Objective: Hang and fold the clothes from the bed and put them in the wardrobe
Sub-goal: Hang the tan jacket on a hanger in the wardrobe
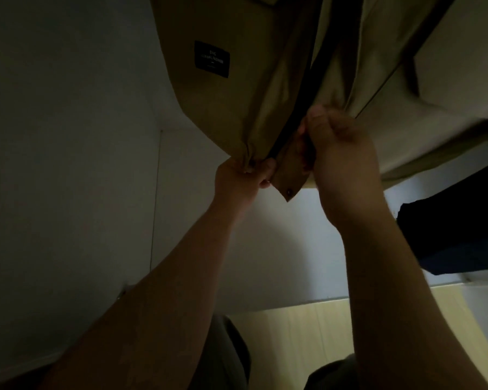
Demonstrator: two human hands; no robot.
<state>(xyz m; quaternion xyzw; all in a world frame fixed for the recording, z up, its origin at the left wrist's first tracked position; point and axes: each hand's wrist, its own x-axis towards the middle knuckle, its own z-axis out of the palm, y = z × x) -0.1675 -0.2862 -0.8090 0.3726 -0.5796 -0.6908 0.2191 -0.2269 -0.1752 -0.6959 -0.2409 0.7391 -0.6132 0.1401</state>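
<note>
A khaki jacket (237,108) hangs above both hands, hem toward them. Its black label (212,59), above the left hand (244,175), carries pale lettering too blurred to read. The dark zip line (316,68) runs up and rightward from between the hands. The left hand clenches bunched hem; the right hand (341,153) pinches the opposite front edge. A dark garment (448,235) lies right of the right wrist.

The single head-worn wide-angle camera looks forward and down, very near the tan jacket (237,94).
</note>
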